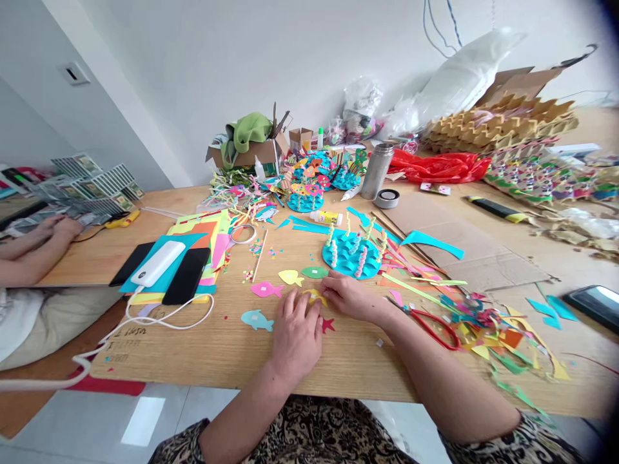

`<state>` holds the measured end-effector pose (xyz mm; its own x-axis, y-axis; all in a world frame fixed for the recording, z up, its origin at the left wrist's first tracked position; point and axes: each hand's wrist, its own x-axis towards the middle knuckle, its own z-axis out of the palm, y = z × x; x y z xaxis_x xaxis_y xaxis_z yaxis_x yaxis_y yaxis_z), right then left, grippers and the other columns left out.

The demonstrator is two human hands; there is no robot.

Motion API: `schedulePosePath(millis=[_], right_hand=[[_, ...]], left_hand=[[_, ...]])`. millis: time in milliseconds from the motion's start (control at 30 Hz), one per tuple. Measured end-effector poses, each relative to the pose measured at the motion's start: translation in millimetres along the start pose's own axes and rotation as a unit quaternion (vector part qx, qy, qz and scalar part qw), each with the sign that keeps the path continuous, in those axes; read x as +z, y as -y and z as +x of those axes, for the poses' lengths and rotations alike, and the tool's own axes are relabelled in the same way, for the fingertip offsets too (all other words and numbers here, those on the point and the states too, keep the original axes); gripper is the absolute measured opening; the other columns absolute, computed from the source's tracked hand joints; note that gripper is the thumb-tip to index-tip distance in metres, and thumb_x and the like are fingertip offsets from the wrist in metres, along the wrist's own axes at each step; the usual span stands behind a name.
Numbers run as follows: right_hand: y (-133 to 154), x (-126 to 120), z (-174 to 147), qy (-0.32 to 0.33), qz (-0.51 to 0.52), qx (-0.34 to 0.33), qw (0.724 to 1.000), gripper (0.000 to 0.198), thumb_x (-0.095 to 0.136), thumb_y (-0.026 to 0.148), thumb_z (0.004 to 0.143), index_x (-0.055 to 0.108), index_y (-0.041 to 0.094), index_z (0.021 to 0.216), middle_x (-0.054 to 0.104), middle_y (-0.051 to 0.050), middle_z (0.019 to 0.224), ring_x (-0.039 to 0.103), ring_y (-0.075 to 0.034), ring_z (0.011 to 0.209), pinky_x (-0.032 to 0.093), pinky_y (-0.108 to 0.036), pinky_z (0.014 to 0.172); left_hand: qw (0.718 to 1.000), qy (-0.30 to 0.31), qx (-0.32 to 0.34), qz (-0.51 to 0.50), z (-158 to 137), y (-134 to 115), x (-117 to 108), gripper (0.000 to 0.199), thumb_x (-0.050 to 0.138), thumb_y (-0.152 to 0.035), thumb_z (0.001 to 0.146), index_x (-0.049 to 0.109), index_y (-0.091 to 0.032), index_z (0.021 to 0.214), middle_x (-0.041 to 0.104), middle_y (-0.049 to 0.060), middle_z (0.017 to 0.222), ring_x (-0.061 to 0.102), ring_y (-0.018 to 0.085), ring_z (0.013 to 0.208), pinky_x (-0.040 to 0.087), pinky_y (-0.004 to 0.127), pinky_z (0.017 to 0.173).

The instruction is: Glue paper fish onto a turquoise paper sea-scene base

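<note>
An orange-yellow paper cutout point(315, 294) lies on the table between my hands, partly covered by fingers. My left hand point(296, 332) rests palm down with its fingers apart, fingertips at the cutout's near edge. From the other side, my right hand point(349, 296) is closed, its curled fingers on the cutout's right end. Around them lie paper fish: a pink fish point(264, 289), a yellow fish point(290, 278), a green fish point(314, 272), a blue fish point(256, 319) and a red piece point(328, 325) partly under my left hand. Several carry small pale squares.
Ahead stands a blue round base point(351, 258) with twisted upright sticks. Red-handled scissors point(435, 330) and paper scraps point(507, 335) lie right. A power bank point(157, 264) and phone point(187, 276) sit on coloured paper left. Behind are a steel bottle point(377, 171) and glue point(326, 218). Another person's hands point(65, 227) are far left.
</note>
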<state>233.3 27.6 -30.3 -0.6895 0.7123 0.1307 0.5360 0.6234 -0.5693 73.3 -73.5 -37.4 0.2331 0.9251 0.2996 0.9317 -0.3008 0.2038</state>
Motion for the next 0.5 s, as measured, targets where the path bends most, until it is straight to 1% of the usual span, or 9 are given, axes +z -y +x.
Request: schedulePosePath(millis=[500], right_hand=[[-0.4, 3.0, -0.3, 0.005, -0.017, 0.005, 1.0, 0.018, 0.045, 0.009, 0.088, 0.061, 0.014, 0.081, 0.056, -0.006, 0.084, 0.052, -0.013, 0.072, 0.038, -0.023, 0.064]], left_hand=[[1.0, 0.007, 0.005, 0.005, -0.4, 1.3, 2.5, 0.032, 0.045, -0.024, 0.093, 0.058, -0.02, 0.123, 0.056, 0.007, 0.132, 0.041, 0.031, 0.126, 0.038, 0.053, 0.108]])
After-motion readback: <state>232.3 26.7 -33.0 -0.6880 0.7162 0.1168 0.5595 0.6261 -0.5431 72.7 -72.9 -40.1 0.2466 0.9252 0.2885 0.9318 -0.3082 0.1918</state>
